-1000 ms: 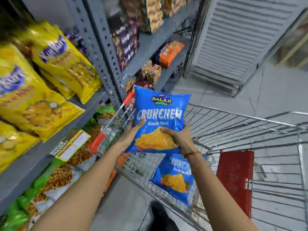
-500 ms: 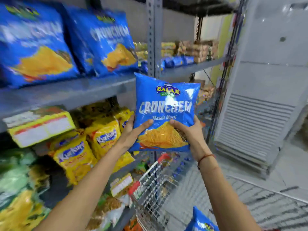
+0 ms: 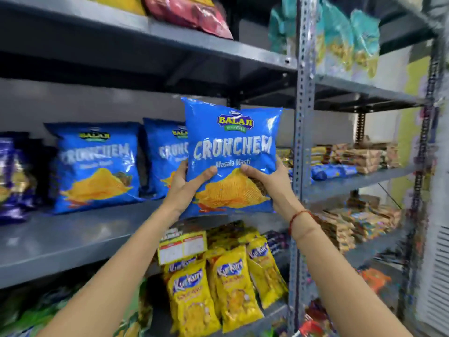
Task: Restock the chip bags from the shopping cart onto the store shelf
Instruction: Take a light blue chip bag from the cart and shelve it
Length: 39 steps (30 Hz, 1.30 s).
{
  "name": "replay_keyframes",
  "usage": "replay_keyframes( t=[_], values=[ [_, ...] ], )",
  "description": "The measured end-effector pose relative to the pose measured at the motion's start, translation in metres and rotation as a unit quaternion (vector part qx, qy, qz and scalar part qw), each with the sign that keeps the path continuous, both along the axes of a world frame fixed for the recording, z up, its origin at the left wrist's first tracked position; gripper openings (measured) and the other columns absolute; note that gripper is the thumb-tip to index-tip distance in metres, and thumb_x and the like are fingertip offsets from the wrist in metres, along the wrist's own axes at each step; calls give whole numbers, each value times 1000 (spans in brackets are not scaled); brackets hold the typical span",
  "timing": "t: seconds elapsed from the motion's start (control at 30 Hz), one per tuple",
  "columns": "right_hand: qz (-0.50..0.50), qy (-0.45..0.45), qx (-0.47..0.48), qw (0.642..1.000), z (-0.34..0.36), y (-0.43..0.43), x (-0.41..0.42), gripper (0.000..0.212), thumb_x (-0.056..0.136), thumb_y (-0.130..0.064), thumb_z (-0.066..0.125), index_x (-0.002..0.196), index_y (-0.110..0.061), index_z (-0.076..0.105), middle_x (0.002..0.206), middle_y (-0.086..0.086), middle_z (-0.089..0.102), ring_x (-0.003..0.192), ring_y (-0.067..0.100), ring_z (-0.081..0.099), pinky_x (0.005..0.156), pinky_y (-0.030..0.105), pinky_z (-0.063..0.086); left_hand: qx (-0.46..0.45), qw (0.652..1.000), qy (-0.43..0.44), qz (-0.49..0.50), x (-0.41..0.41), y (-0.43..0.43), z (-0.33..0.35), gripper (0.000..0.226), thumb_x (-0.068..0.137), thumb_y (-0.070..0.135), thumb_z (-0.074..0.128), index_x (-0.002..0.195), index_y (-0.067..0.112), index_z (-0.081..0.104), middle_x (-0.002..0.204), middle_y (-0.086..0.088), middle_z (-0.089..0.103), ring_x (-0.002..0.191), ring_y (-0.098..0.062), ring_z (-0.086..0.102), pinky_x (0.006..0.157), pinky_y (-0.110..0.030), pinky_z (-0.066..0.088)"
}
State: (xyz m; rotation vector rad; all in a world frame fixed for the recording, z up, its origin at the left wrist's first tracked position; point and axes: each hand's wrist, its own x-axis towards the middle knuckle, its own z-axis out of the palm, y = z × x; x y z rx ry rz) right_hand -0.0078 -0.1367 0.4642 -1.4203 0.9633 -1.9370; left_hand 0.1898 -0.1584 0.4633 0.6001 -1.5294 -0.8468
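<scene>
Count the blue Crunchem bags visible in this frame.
3. One is held in both hands, in front of the shelf. Two stand on the middle shelf: one left, one partly behind the held bag. More may be hidden behind.

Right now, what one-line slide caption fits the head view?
Left hand and right hand hold a blue Crunchem bag upright before the grey shelf, beside two matching bags.

Grey steel racking (image 3: 302,117), louvred white unit (image 3: 437,276) right.
</scene>
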Motion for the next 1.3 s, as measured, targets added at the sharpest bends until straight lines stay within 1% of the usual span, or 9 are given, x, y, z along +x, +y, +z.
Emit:
replay_keyframes(
  t=[0.13,0.33,0.53,0.67,0.73,0.8,1.0,1.13,1.3],
  values=[
    [33,44,-6,998,11,-42,24,51,62,-20,87,97,-36,53,86,-25,72,74,-15,65,57,7,51,22,999,-3,33,33,-27,8,50,73,34,72,118,21,54,111,6,67,91,-1,67,65,-11,52],
    [77,77,22,994,14,-89,48,73,61,-24,88,124,-16,52,118,0,66,104,14,65,89,35,56,62,995,3,83,56,-58,4,44,71,35,74,110,28,54,110,4,66,95,-12,65,75,-26,52],
    [83,84,33,992,0,-120,54,47,65,-22,85,103,-32,59,110,-1,71,90,5,70,70,20,58,103,986,-14,127,59,-77,-11,35,68,47,74,96,38,54,112,5,65,94,-10,63,71,-24,48],
    [54,87,61,993,-9,-130,57,66,64,-34,85,119,-16,56,121,8,66,104,21,66,91,40,56,133,976,-77,154,61,-87,-16,71,69,55,70,126,21,46,133,-4,54,116,-23,54,99,-42,44],
    [31,95,74,992,-11,-128,57,70,63,-42,84,120,-15,53,121,1,64,104,16,63,90,32,55,144,969,-92,179,60,-85,-15,85,68,56,69,136,17,36,142,-6,45,126,-25,46,107,-47,37],
    [0,111,66,992,-12,-119,58,67,66,-46,80,120,-22,48,114,-12,59,99,5,57,85,15,48,119,963,-94,223,58,-78,-15,85,71,52,70,138,18,31,146,-6,39,130,-25,40,107,-40,35],
    [-105,100,21,989,-33,-67,32,65,77,-41,73,131,-18,45,108,1,60,96,18,59,83,30,49,-116,916,-95,373,31,-27,-25,56,83,36,62,131,20,40,133,-6,44,124,-23,40,100,-37,36],
    [-143,60,-8,988,-68,-15,-3,38,78,-34,74,110,-23,58,101,0,67,91,12,65,77,25,52,-226,923,-105,292,-16,15,-60,34,84,31,56,117,22,51,113,5,50,107,-17,51,93,-28,41],
    [-230,20,41,972,-151,49,-65,25,79,-24,74,101,-18,62,88,1,69,77,11,63,69,16,51,-191,951,-197,145,-91,43,-146,29,81,21,60,110,16,58,106,0,58,101,-16,55,89,-33,46]
  ],
)
